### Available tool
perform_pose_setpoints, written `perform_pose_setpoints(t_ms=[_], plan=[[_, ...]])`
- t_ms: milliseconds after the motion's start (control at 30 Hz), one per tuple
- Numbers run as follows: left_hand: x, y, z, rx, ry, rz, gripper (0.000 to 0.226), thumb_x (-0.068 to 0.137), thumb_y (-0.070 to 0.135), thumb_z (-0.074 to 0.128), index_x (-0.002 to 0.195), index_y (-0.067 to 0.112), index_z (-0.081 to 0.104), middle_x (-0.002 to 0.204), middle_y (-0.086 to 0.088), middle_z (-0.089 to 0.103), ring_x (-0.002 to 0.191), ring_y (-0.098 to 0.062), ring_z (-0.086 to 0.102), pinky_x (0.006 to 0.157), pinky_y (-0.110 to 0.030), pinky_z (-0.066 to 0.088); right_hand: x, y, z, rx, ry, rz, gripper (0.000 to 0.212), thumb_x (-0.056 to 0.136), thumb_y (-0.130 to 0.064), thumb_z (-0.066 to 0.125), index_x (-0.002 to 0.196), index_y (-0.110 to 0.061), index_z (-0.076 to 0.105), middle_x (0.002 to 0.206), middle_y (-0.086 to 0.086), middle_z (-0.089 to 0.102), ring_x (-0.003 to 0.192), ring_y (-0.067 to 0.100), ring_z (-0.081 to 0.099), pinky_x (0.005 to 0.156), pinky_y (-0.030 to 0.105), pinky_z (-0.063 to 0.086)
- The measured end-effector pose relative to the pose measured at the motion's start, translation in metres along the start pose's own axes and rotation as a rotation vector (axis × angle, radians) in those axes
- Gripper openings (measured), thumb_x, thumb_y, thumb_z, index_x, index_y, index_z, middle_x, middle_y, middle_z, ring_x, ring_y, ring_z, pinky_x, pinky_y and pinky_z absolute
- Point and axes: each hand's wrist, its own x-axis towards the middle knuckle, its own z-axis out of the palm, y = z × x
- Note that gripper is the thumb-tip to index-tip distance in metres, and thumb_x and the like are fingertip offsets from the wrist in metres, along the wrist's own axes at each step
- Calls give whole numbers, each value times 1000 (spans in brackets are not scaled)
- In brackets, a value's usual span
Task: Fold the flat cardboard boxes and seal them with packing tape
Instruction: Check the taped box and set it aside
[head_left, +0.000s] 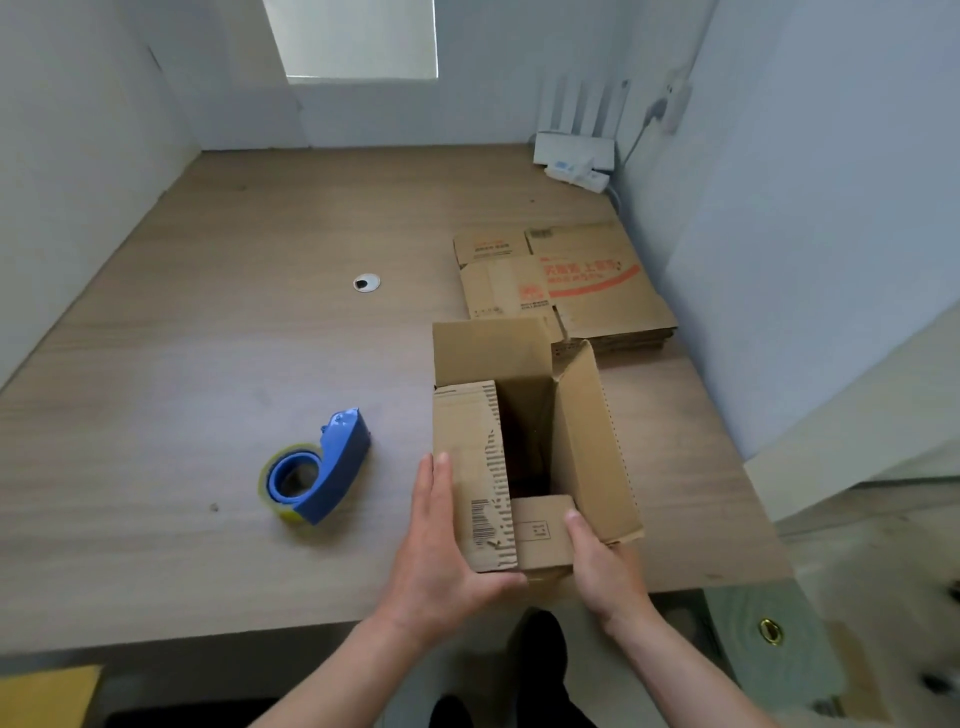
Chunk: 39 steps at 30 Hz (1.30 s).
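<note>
An opened-up brown cardboard box stands near the table's front edge, its top flaps up and its dark inside showing. My left hand lies flat against the box's left side with straight fingers, the thumb under the near corner. My right hand holds the near right corner, its thumb pressing on the small near flap. A blue tape dispenser with a clear roll lies on the table to the left of the box. A stack of flat cardboard boxes rests behind the box.
The wooden table has a round cable hole near its middle. A white router and power strip sit at the back right corner. White walls close the table in on the left, back and right.
</note>
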Motion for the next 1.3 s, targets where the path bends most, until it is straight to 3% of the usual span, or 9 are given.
perform_pose_setpoints(t_ms=[133, 267, 333, 400, 500, 700, 900, 1133, 1300], plan=[[1, -6, -2, -185, 90, -40, 106, 76, 69, 63, 158, 25, 13, 163, 8, 21, 148, -3, 20, 120, -23, 23, -1, -8, -3, 38, -7, 7, 50, 99, -51, 47, 136, -17, 54, 123, 3, 61, 109, 17, 55, 89, 27, 44], [-5, 1, -3, -542, 177, -255, 61, 88, 69, 50, 129, 24, 56, 122, 4, 63, 116, -13, 58, 98, -27, 49, -5, -15, -12, 212, -52, 97, 50, 97, -60, 40, 113, -21, 65, 111, 5, 69, 104, 20, 62, 91, 40, 53], [-5, -2, 0, -689, 196, -425, 52, 84, 72, 54, 115, 30, 58, 118, 1, 61, 112, -19, 59, 98, -42, 52, -6, -16, -15, 291, 49, 76, 41, 97, -58, 44, 103, -24, 65, 108, 6, 70, 103, 23, 64, 97, 50, 53], [-4, -8, 4, -707, 236, -524, 62, 74, 79, 54, 123, 40, 51, 125, 3, 58, 119, -23, 55, 101, -54, 49, -5, -15, -15, 230, 158, 16, 26, 95, -49, 57, 101, -24, 64, 106, 2, 69, 102, 21, 64, 96, 50, 54], [2, -2, 6, -785, 290, -629, 50, 80, 68, 58, 122, 42, 49, 121, 6, 58, 116, -24, 56, 99, -56, 50, -4, -17, -11, 143, 129, 15, 30, 91, -45, 65, 109, -21, 63, 108, 1, 67, 103, 20, 62, 96, 50, 55], [2, 23, 8, -1066, 405, -826, 48, 91, 53, 62, 129, 34, 39, 114, 0, 59, 100, -20, 58, 88, -53, 55, 2, -28, -14, 459, 88, 187, 39, 95, -47, 60, 120, -17, 58, 109, 13, 69, 101, 32, 67, 89, 56, 56], [-6, 51, 11, -1363, 594, -865, 35, 94, 25, 66, 120, 22, 43, 108, -10, 61, 97, -26, 62, 93, -60, 52, 6, -37, -31, 567, -44, 289, 30, 96, -32, 64, 121, -17, 56, 111, 17, 68, 102, 34, 66, 92, 60, 53], [-35, 68, 30, -1349, 761, -767, 41, 94, 25, 66, 132, 18, 51, 116, -10, 66, 106, -28, 65, 86, -56, 57, 14, -40, -51, 518, -252, 324, 22, 93, -17, 62, 114, -12, 56, 118, 23, 64, 109, 39, 62, 95, 60, 51], [-63, 76, 32, -1290, 927, -701, 33, 94, 27, 66, 124, 22, 53, 113, -9, 66, 106, -28, 64, 79, -47, 58, 7, -48, -41, 495, -326, 306, 25, 94, -36, 64, 110, -19, 56, 110, 20, 67, 107, 36, 65, 96, 62, 50]])
